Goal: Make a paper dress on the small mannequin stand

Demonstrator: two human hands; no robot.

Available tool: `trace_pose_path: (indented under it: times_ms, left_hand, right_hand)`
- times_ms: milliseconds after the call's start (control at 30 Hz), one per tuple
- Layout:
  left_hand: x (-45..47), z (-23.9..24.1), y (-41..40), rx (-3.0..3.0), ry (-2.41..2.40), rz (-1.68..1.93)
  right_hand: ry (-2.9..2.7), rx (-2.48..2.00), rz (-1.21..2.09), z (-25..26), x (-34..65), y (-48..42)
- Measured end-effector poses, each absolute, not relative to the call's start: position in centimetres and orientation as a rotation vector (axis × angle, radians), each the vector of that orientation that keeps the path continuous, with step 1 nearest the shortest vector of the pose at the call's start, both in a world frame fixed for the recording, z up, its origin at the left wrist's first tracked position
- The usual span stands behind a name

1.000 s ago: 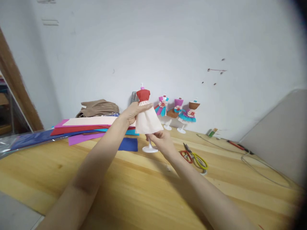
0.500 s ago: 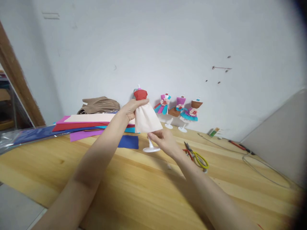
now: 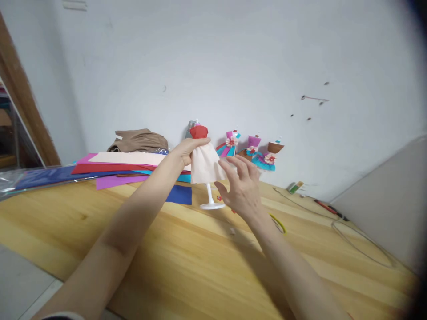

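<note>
A miniature dress form [image 3: 209, 194] on a white round-based stand wears a red top [image 3: 199, 131] and a pale cream skirt [image 3: 207, 164]. At its waist my left hand [image 3: 191, 149] is closed round the form, thumb across the front where red meets cream. To the right of the skirt is my right hand [image 3: 242, 184], fingers spread and slightly curled, with nothing seen in it. Its fingertips are close to the skirt's edge; whether they touch I cannot tell. Scissors with a yellow handle [image 3: 278, 223] lie partly hidden behind my right wrist.
Three small dressed forms with flower trims stand by the wall, one in a brown top [image 3: 275, 146]. Coloured fabric sheets [image 3: 110, 169] and brown folded cloth [image 3: 138, 141] lie at left, with a blue piece [image 3: 180, 194] nearer. A cable [image 3: 353, 242] runs along the right.
My right hand has let go of the area by the stand's stem below the skirt, risen and opened beside the skirt. My left hand keeps its hold at the waist.
</note>
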State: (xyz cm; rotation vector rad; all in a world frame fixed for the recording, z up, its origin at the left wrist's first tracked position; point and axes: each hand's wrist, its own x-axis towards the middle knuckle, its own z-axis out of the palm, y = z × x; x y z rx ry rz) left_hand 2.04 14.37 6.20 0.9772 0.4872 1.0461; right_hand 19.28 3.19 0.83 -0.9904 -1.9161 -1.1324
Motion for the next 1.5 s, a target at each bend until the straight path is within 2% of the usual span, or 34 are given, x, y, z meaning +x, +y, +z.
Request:
trace_pose_path:
  times_ms: [467, 800, 1233, 1400, 1500]
  left_hand:
    - [3.1, 5.7, 13.8, 0.966, 0.525, 1.054]
    - [3.3, 5.5, 13.7, 1.044, 0.538, 1.084]
    - [3.1, 5.4, 13.9, 1.076, 0.551, 1.076]
    - [2.7, 5.5, 14.6, 1.063, 0.569, 1.104]
    - [2.3, 5.6, 14.8, 1.061, 0.571, 1.130]
  right_hand:
    - [-1.951, -0.804, -1.169, 0.3, 18.8, 3.2]
    - [-2.031, -0.787, -1.018, 0.3, 18.3, 2.7]
    - [-2.092, -0.789, -1.061, -0.4, 17.9, 3.0]
    - [-2.134, -0.707, -0.966, -0.3, 18.4, 2.8]
    - [-1.987, -0.840, -0.820, 0.1, 19.5, 2.9]
